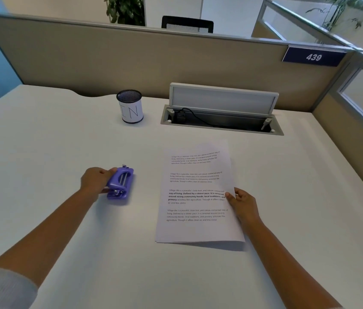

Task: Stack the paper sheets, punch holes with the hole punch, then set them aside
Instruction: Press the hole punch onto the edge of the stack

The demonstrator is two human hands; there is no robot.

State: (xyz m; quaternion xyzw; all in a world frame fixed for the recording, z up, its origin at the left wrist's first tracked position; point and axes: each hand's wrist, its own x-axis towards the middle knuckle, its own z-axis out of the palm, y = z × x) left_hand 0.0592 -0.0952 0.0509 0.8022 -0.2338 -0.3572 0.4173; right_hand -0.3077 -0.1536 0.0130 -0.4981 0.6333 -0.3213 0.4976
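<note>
Paper sheets (198, 197) lie stacked on the bench (53, 141), long axis running away from the person. Right hand (244, 202) pinches their right edge, fingers (229, 196) closed on it. Left of the sheets, well apart, the left hand (94, 180) grips the hole punch (120, 182), nearer their free left edge.

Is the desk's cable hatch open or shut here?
Open: the hatch lid stands tilted up behind its recess, exposing a black cable inside.
</note>
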